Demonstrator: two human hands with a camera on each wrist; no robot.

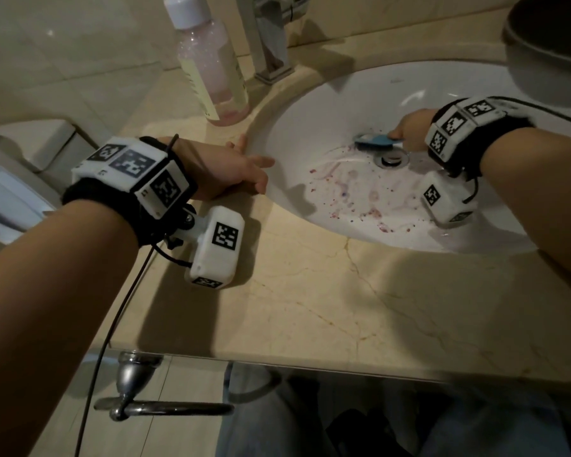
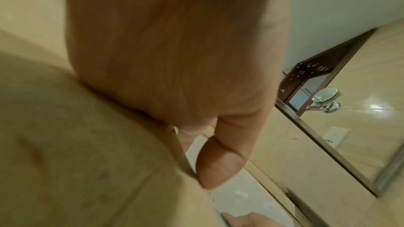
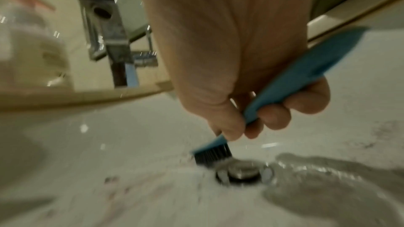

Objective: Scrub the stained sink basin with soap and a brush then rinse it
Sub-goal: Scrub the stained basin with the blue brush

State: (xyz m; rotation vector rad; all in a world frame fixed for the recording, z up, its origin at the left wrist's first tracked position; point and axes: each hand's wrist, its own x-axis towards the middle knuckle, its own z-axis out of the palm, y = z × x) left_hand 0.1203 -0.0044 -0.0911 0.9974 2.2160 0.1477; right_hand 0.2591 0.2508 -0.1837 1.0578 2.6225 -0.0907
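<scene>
- Right of centre in the head view, the right hand [image 1: 409, 127] reaches down into the white sink basin [image 1: 310, 127], its fingers curled round the blue handle of a brush [image 1: 378, 140]
- From the right wrist view, the brush [image 3: 284, 82] has black bristles that press on the basin floor just beside the metal drain [image 3: 242, 173], at the drain's upper left; the thumb and curled fingers wrap the handle, whose free end sticks out toward the upper right of that frame
- Purple-red specks and smears lie over the lower part of the basin [image 3: 109, 144], below and left of the drain [image 1: 391, 158] in the head view
- At left of centre in the head view, the left hand [image 1: 231, 169] lies spread and flat on the beige marble counter [image 1: 310, 291], fingertips at the basin's left rim, holding nothing
- The left wrist view shows that hand [image 2: 174, 49] from close by, thumb resting at the counter edge
- In the upper middle of the head view, a clear soap bottle [image 1: 208, 61] with a white cap stands on the counter beside the chrome faucet [image 1: 271, 44]
- A dark bowl [image 1: 551, 37] sits in the upper right corner
</scene>
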